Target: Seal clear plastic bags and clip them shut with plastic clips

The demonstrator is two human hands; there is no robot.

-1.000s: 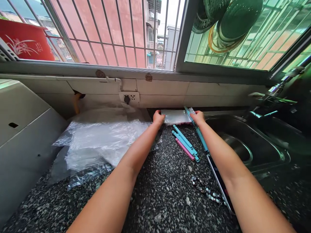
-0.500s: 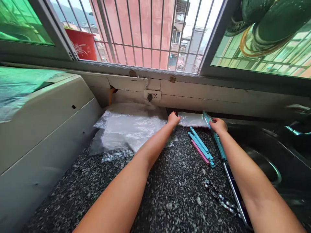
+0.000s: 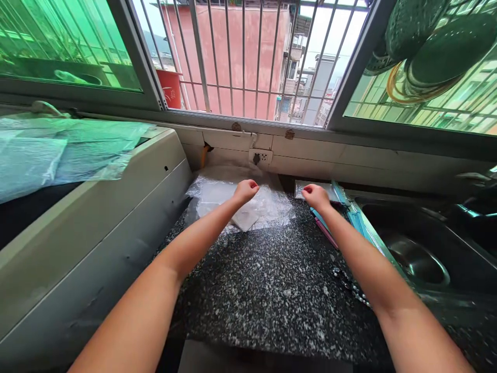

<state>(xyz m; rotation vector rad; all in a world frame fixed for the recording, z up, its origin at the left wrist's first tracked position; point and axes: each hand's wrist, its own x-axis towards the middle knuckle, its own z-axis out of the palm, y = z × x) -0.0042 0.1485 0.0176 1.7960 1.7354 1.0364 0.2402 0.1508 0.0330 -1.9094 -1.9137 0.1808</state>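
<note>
My left hand [image 3: 244,191] hovers over a loose pile of clear plastic bags [image 3: 272,204], its fingers closed in a pinch. A folded whitish piece of plastic [image 3: 246,220] shows just below it. My right hand [image 3: 316,197] is also closed, thumb against curled fingers, in front of a flat clear packet [image 3: 298,187] near the wall. Whether either hand pinches thin clear film I cannot make out. A teal sealing clip [image 3: 339,192] lies across the packet's right end. More teal clips [image 3: 357,220] and a pink clip [image 3: 326,232] lie around my right forearm, partly hidden by it.
A sink [image 3: 411,259] is set into the speckled counter [image 3: 267,285] on the right. A beaded bracelet [image 3: 351,286] lies beside my right forearm. On the left stands a pale appliance [image 3: 155,207] with plastic film over it. A wall socket [image 3: 261,156] is behind the bags.
My hands have left the packet and its clip; the left moved onto the bag pile, the right shifted left, away from the clip. The view has swung left.
</note>
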